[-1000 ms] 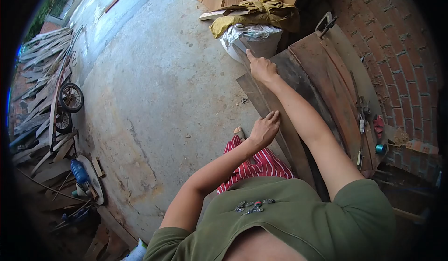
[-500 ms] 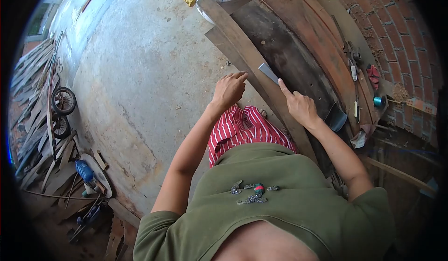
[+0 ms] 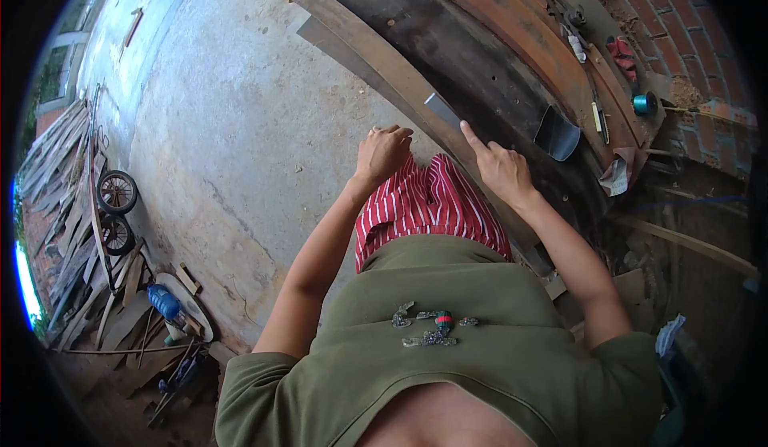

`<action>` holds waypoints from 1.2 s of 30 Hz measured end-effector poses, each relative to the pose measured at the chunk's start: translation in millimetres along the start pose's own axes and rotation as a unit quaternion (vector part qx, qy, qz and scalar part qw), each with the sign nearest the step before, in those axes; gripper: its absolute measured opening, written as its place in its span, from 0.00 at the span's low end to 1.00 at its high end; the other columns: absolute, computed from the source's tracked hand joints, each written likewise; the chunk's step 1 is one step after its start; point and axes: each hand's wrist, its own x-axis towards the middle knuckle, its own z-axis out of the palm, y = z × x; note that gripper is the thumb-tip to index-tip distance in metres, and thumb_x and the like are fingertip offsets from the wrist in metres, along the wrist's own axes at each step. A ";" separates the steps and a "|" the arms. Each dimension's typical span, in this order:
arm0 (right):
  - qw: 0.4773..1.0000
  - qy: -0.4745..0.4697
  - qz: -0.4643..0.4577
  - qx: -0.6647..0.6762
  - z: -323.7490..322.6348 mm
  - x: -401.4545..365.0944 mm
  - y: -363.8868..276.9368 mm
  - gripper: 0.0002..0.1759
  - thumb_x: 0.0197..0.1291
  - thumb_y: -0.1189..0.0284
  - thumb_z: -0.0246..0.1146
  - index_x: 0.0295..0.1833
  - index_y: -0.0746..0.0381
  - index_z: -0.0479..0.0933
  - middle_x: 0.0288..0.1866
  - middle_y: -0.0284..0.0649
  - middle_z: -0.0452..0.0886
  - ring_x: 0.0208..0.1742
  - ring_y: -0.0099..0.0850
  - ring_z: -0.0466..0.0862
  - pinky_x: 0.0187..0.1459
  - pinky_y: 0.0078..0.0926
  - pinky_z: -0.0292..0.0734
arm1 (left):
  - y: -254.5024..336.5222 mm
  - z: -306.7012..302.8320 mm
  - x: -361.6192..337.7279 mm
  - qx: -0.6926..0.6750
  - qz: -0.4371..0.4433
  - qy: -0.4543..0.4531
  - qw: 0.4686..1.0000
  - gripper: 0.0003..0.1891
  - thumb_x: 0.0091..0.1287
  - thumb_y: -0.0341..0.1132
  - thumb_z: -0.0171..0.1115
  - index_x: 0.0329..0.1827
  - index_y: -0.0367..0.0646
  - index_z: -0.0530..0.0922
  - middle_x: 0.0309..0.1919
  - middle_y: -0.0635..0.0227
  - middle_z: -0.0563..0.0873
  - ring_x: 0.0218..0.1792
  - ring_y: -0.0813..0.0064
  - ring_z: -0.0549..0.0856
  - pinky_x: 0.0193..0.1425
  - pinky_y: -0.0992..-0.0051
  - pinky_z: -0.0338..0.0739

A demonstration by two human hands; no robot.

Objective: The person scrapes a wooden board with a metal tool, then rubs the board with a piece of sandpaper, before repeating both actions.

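A flat, pale-grey metal blade [image 3: 442,109] juts out from my right hand [image 3: 504,173], its tip over the edge board of the workbench [image 3: 416,87]. My right index finger lies stretched along the blade; the other fingers are curled round its hidden end. My left hand [image 3: 384,155] hovers just left of the bench edge, above the red striped trousers [image 3: 432,207]. Its fingers are curled inward, and whatever they may hold is hidden beneath them. A gap separates the two hands.
On the bench's right side lie a dark curved piece [image 3: 558,133], a yellow-handled tool [image 3: 598,119], a teal spool [image 3: 644,104] and a red cloth [image 3: 621,57]. Scrap wood [image 3: 72,183], two small wheels [image 3: 117,193] and a blue bottle [image 3: 164,301] stand on the left. A brick wall [image 3: 680,27] rises at right.
The view has shifted, so the bench and its tools appear further left. My right hand, with the blade, has come slightly left and up in view. Both hands keep much the same pose.
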 end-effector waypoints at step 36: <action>1.000 -0.013 0.004 -0.016 -3.9 3.2 -19.2 0.21 0.64 0.71 0.54 0.61 0.61 0.77 0.34 0.49 0.85 0.32 0.50 0.88 0.34 0.48 0.85 | 73.5 22.1 3.8 0.047 0.205 0.068 0.975 0.40 0.57 0.24 0.55 0.78 0.40 0.58 0.77 0.60 0.63 0.80 0.63 0.58 0.83 0.54 0.47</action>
